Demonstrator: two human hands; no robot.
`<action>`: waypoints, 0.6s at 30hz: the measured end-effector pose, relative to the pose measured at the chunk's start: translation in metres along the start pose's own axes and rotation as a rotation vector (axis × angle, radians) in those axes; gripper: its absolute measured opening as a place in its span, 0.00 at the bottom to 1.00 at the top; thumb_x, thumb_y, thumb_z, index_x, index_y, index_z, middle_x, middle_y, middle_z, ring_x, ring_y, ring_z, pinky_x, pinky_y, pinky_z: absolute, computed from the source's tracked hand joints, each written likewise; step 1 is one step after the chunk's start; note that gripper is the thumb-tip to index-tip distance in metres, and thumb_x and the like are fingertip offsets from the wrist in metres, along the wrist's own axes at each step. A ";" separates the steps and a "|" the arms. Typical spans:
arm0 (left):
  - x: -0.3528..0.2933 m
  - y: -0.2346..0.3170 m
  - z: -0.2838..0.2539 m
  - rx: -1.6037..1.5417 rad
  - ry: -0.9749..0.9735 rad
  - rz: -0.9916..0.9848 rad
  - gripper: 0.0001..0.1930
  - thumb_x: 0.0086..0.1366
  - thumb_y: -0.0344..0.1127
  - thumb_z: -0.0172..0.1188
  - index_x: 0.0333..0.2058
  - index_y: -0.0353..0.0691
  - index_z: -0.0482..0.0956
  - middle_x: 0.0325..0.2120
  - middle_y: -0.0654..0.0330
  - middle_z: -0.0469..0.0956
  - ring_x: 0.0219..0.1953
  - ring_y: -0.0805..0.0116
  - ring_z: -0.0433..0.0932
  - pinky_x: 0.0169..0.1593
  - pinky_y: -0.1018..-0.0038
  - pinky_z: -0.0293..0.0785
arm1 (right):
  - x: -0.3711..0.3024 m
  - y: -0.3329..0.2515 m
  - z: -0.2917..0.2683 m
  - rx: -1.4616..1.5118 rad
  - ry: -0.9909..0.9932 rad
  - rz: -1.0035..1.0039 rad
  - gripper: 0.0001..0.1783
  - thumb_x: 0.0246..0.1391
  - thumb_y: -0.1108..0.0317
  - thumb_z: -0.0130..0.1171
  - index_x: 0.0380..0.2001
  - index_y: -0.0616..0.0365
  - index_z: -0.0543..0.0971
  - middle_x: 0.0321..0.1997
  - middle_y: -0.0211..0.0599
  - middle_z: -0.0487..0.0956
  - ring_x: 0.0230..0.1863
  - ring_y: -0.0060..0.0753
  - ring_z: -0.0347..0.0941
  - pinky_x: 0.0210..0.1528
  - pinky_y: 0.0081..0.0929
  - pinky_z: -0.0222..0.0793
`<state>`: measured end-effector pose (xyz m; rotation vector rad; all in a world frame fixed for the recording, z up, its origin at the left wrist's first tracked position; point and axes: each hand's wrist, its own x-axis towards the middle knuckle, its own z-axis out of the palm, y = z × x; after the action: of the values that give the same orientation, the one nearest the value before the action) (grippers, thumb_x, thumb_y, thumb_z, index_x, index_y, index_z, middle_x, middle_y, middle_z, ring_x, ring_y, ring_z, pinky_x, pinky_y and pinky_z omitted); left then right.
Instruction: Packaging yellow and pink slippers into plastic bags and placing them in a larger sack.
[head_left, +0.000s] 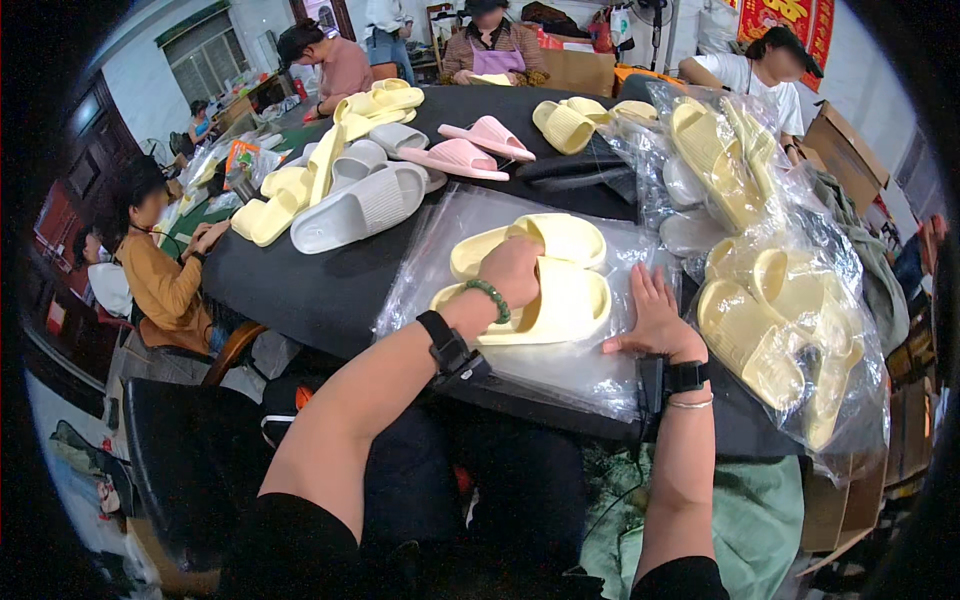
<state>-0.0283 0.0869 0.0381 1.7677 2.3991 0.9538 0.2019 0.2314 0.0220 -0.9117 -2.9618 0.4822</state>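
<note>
A pair of pale yellow slippers [572, 305] lies side by side on a stack of clear plastic bags [415, 290] in front of me. My left hand [510, 277], with a green bead bracelet on its wrist, is curled over the inner edges where the two slippers meet. Its fingertips are hidden among the straps. Just right of the pair, my right hand [655, 318] rests on the bags with fingers spread and nothing in them.
Bagged yellow slippers [750, 345] are heaped at the right edge of the black table [320, 300]. Grey slippers [365, 208], pink slippers [455, 158] and more yellow ones lie toward the back. Several people sit around, one in orange [160, 270] at the left.
</note>
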 end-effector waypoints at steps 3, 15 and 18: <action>0.004 -0.014 -0.001 0.084 -0.091 0.036 0.12 0.53 0.28 0.57 0.38 0.39 0.81 0.40 0.47 0.78 0.46 0.46 0.75 0.49 0.56 0.72 | 0.000 -0.007 -0.004 -0.002 0.007 -0.002 0.86 0.14 0.28 0.74 0.70 0.68 0.43 0.76 0.56 0.43 0.77 0.59 0.29 0.76 0.46 0.31; 0.003 -0.041 -0.008 0.096 -0.180 0.240 0.15 0.50 0.24 0.60 0.40 0.36 0.79 0.45 0.49 0.74 0.52 0.49 0.68 0.57 0.60 0.65 | 0.005 -0.001 0.002 0.023 0.006 -0.045 0.86 0.13 0.27 0.73 0.70 0.68 0.44 0.76 0.56 0.42 0.77 0.60 0.29 0.75 0.49 0.32; -0.001 -0.035 -0.011 0.098 -0.138 0.195 0.14 0.49 0.22 0.58 0.37 0.36 0.80 0.42 0.49 0.75 0.50 0.49 0.70 0.55 0.62 0.68 | 0.004 0.001 0.002 0.018 0.000 -0.032 0.86 0.13 0.27 0.73 0.70 0.69 0.44 0.76 0.55 0.42 0.77 0.60 0.29 0.75 0.48 0.32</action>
<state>-0.0623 0.0745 0.0300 2.0592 2.2582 0.7110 0.1994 0.2336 0.0190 -0.8614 -2.9620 0.5071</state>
